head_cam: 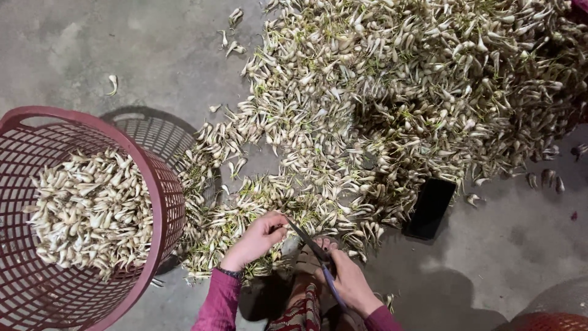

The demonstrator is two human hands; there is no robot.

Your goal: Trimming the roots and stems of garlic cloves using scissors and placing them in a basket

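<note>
Two hands working at pile (392, 104) edge: your left hand (257, 238) pinching one bulb (280, 225), its length lying crosswise to scissors (312, 248) (blades spread, tips pointing up-left at it) gripped in your right hand (352, 285); basket (160, 178) sitting left.

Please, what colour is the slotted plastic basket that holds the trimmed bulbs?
The basket is dark red, almost maroon, seen best in the head view, at the left.

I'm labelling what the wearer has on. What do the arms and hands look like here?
Both hands are bare, with no gloves. The left hand has a dark band at the wrist above a magenta long sleeve. The right hand comes out of a matching magenta sleeve, seen only at the cuff.
</note>
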